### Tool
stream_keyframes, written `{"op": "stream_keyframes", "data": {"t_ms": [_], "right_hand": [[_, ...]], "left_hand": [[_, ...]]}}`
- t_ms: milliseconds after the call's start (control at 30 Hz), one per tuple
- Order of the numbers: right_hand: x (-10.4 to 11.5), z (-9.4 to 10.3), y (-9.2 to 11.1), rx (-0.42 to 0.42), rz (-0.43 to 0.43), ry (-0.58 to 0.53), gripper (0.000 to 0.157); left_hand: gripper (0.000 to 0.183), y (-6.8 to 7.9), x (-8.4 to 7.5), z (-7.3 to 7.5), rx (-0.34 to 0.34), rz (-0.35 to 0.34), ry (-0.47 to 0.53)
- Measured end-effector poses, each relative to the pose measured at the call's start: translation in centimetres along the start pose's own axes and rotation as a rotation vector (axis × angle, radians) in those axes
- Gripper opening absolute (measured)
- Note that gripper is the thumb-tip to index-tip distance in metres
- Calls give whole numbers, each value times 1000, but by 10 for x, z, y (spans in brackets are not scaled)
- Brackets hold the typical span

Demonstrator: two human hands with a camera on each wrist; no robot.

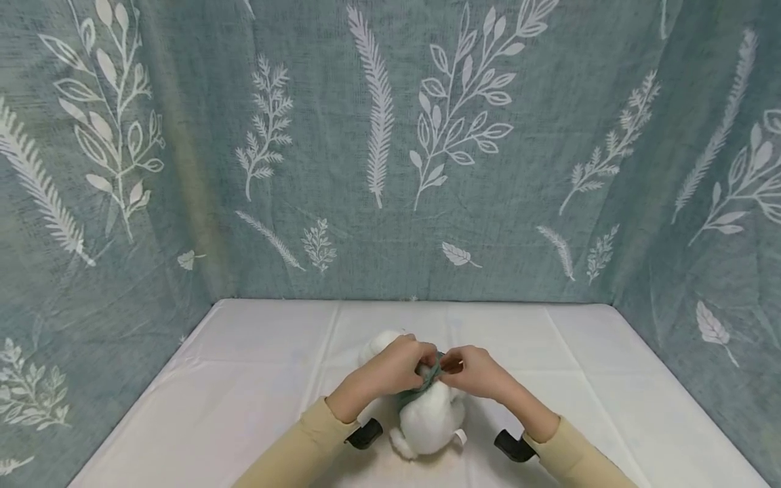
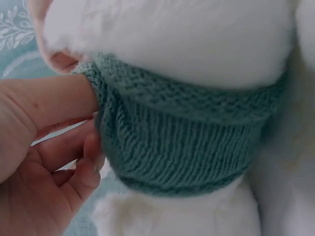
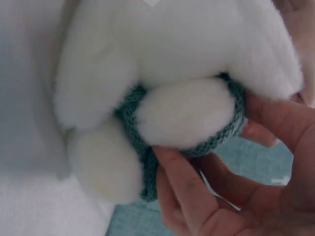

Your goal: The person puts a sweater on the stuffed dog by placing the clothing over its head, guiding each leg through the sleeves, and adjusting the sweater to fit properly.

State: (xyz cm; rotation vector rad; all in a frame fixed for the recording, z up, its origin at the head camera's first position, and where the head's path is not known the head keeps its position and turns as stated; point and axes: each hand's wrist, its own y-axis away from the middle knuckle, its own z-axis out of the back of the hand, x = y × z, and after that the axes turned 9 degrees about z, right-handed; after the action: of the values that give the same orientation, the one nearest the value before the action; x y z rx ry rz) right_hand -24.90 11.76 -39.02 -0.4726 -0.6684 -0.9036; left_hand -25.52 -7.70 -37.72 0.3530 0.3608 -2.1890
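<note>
Beige sleeves (image 1: 299,444) run off the lower edge. My left hand (image 1: 393,366) pinches a green ribbed-knit garment (image 2: 182,147) wrapped round a fluffy white plush toy (image 1: 428,420), which it partly hides, on a white-clothed table (image 1: 256,379); the toy's white tag (image 1: 460,437) is unreadably small. My right hand (image 1: 478,373) pinches the garment's edge.

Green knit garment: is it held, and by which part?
The left hand and right hand both hold the green knit garment by its edge.

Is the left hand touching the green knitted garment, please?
Touching. The left wrist view shows it: the left hand grips the edge of the green knitted garment.
</note>
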Motion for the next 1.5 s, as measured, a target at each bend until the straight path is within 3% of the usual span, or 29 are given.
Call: {"op": "stream_keyframes", "data": {"t_ms": [167, 433, 667, 900, 1200, 1300, 1500], "right_hand": [[3, 2, 0, 12, 21, 31, 19], [16, 3, 4, 11, 92, 150, 13], [20, 5, 5, 8, 44, 130, 13], [18, 6, 4, 46, -21, 55, 17], [11, 6, 4, 100, -38, 33, 19], [9, 3, 4, 87, -18, 46, 20], [6, -5, 6, -18, 73, 73, 21]], "left_hand": [[22, -3, -1, -2, -9, 23, -10], [20, 0, 4, -8, -83, 70, 78], [18, 2, 8, -15, -167, 70, 168], [18, 5, 17, -22, -240, 86, 348], [12, 15, 26, -17, -178, 159, 620], [13, 17, 25, -15, -147, 147, 578], [20, 16, 12, -4, -87, 106, 292]]}}
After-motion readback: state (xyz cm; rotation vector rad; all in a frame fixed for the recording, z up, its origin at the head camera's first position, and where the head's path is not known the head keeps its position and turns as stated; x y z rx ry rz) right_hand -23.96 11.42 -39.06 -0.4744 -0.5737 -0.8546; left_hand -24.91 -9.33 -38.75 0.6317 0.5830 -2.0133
